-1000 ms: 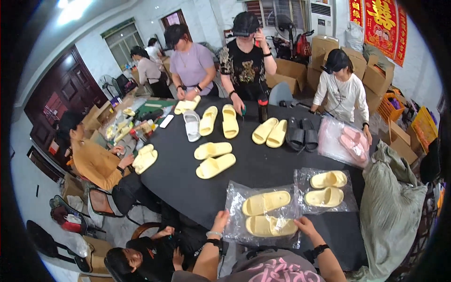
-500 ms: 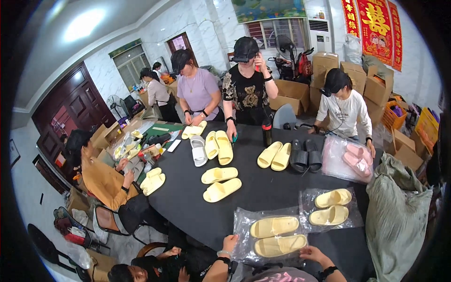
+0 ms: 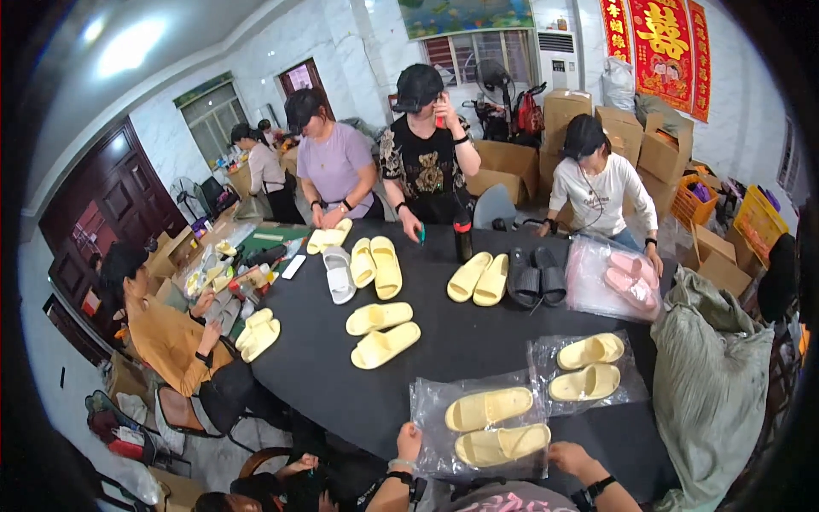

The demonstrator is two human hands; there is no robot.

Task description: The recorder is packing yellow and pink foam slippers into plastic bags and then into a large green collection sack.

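A clear plastic bag [image 3: 429, 413] lies flat at the near edge of the black-topped table, with a pair of pale yellow slippers inside, one slipper [image 3: 489, 409] behind the other [image 3: 502, 445]. My left hand [image 3: 409, 444] is closed on the bag's left edge. At its lower right corner, my right hand [image 3: 573, 458] has its fingertips pinched on the plastic beside the nearer slipper's end. Just beyond and to the right, a second clear bag [image 3: 633, 388] holds another yellow pair [image 3: 585, 382], touching or slightly overlapped by the first bag.
Loose yellow slippers [image 3: 384, 345], grey slippers [image 3: 339, 275], black slippers [image 3: 536, 277] and a dark bottle [image 3: 462, 239] stand farther across the table [image 3: 461, 333]. Pink slippers [image 3: 631, 288] lie on stacked plastic bags. A large grey-green sack [image 3: 712, 375] hangs at the right. Several people sit or stand around.
The whole view has shifted a little, so things sit farther left in it. My right hand's fingers have drawn together at the bag's edge. My left hand keeps its hold.
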